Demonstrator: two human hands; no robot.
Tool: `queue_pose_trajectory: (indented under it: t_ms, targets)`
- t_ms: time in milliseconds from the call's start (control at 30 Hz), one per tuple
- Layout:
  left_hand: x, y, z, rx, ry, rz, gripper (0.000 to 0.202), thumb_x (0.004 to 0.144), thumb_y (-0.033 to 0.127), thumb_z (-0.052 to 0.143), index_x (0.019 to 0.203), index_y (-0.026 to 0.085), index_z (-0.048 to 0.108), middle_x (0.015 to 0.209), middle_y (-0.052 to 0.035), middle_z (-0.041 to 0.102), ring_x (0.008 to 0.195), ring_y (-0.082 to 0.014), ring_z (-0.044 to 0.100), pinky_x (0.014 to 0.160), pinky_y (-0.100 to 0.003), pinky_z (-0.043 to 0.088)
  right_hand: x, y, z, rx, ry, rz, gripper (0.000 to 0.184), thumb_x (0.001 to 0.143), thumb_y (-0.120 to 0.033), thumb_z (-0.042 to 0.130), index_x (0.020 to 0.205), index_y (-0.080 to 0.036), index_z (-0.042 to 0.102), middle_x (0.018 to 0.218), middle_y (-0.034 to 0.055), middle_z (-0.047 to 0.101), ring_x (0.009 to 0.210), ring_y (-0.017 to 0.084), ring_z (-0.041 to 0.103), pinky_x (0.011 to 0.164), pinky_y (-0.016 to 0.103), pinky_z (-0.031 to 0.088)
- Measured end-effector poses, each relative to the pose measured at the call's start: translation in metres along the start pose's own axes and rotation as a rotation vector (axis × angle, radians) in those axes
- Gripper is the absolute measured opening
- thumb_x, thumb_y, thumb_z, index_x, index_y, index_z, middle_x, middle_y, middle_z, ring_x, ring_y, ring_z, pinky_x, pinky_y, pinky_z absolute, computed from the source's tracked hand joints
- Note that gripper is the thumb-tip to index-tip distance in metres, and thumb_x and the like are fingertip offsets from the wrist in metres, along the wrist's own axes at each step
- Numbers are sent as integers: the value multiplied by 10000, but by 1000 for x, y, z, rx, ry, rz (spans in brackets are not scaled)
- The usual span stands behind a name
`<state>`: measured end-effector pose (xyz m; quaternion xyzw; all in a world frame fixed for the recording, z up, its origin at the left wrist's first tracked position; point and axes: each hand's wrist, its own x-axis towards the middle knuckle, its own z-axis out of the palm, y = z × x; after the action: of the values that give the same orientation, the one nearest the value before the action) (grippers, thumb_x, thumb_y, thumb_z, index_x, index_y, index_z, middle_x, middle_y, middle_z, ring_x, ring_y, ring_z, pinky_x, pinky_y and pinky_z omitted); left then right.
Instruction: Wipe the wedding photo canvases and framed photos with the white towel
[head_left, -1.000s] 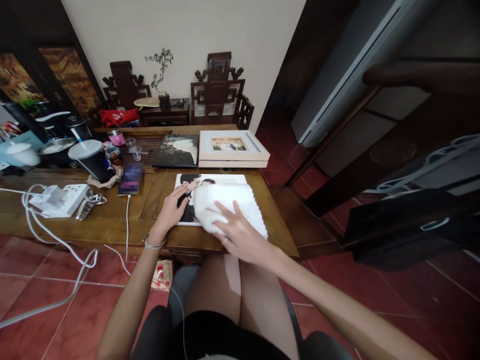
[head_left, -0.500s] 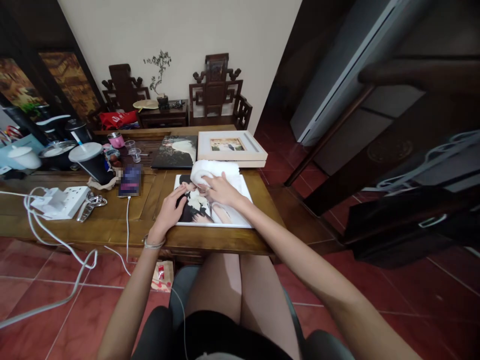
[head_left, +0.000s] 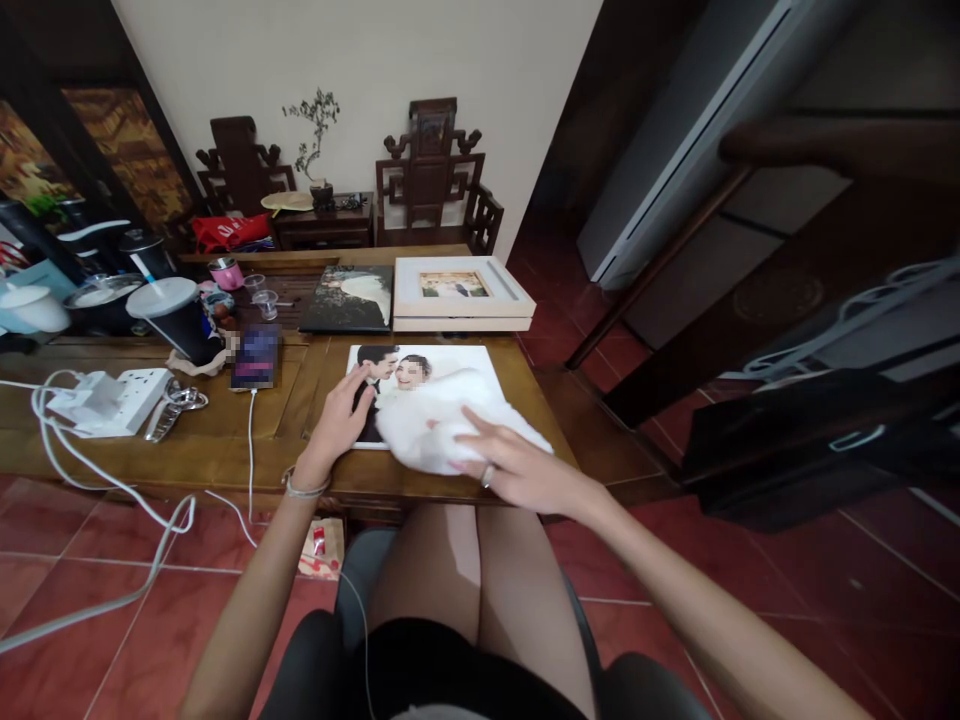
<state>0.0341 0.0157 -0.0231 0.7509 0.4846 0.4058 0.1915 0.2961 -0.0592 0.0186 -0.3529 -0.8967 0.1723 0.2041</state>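
A white-edged photo panel [head_left: 476, 362] showing a couple lies flat near the table's front edge. My left hand [head_left: 343, 418] rests on its left side, fingers stretched out and holding nothing. Bunched over the lower right part of the picture is a fluffy white cloth [head_left: 420, 432]. My right hand [head_left: 517, 462], a ring on one finger, is closed on the cloth's right side. Some of the picture is hidden under the cloth, which hangs slightly past the panel's lower and right edges.
Behind the panel lie a dark photo panel [head_left: 349, 300] and a pale box-like picture frame [head_left: 517, 305]. To the left are a phone [head_left: 255, 358] on a charging cable, a lidded cup [head_left: 171, 320], a power strip [head_left: 139, 400] and small clear cups [head_left: 264, 302].
My right hand has drawn the white cloth from the panel's upper part down and right toward the front edge, uncovering the faces. My left hand stays at the left side.
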Motion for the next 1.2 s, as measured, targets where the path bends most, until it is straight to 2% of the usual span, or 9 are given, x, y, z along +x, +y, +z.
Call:
queue_pose_trajectory:
  t_ms: [133, 267, 400, 500, 600, 767, 900, 1000, 1200]
  targets:
    - [0, -2, 1, 61, -51, 38, 396, 925, 308, 457, 1267, 159, 590, 1374, -113, 550, 1354, -248, 415, 1143, -435, 297, 10, 42, -6, -53, 124, 219, 262, 930, -285, 416, 1043, -213, 641, 1062, 64, 715, 1065, 305, 634, 1109, 536, 276]
    - [1, 0, 1, 87, -29, 43, 388, 921, 258, 440, 1255, 127, 591, 1347, -139, 568, 1326, -250, 452, 1128, -424, 325, 69, 54, 4, -22, 190, 405, 370, 969, -332, 332, 1112, -139, 613, 1125, 153, 687, 1112, 357, 591, 1075, 650, 165]
    - [1, 2, -2, 99, 66, 64, 363, 926, 226, 410, 1239, 143, 575, 1355, -143, 546, 1293, -234, 481, 1108, -411, 348, 138, 37, 20, 37, 158, 338, 400, 984, -353, 301, 1186, -182, 601, 1178, 114, 678, 1177, 331, 556, 1070, 632, 176]
    - [0, -4, -3, 86, 172, 47, 331, 925, 213, 393, 1204, 156, 561, 1351, -150, 519, 1298, -235, 462, 1107, -430, 338, 159, 25, 28, 49, 120, 253, 386, 980, -365, 337, 1196, -192, 606, 1241, 99, 649, 1203, 303, 543, 1100, 565, 177]
    - [0, -13, 0, 12, 176, -19, 367, 904, 200, 423, 1260, 131, 480, 1324, -186, 519, 1278, -256, 477, 1099, -465, 340, 140, 27, 27, 47, 113, 209, 373, 978, -364, 353, 1208, -199, 596, 1285, 88, 622, 1220, 290, 532, 1123, 534, 151]
    - [4, -12, 0, -391, 208, -169, 477, 835, 232, 578, 1287, 217, 426, 1412, -141, 459, 1328, -258, 436, 1090, -455, 362, 69, 44, 16, -115, 141, 230, 330, 975, -273, 336, 1153, -183, 598, 1249, 107, 637, 1183, 293, 561, 1110, 555, 192]
    - [9, 8, -15, -756, 270, -343, 590, 763, 298, 695, 1286, 278, 420, 1438, -145, 435, 1236, -298, 537, 986, -449, 467, 37, 29, 13, -261, 130, 287, 397, 956, -417, 410, 1121, -105, 591, 1330, 239, 538, 1405, 377, 249, 1077, 656, 175]
    - [14, 31, -31, -852, 279, -333, 572, 786, 392, 678, 1291, 310, 422, 1465, -121, 414, 1098, -281, 640, 945, -431, 501, 36, -3, 14, -241, 119, 196, 518, 826, -551, 589, 1106, -115, 589, 1449, 251, 400, 1424, 409, 149, 1086, 679, 156]
    - [16, 85, -56, -663, 244, -119, 584, 890, 630, 393, 1391, 337, 333, 1510, -90, 373, 1150, -307, 610, 933, -450, 509, 45, -51, 19, -243, 395, -42, 219, 751, -87, 568, 951, -156, 625, 1528, 168, 297, 1438, 345, 150, 1131, 597, 232]
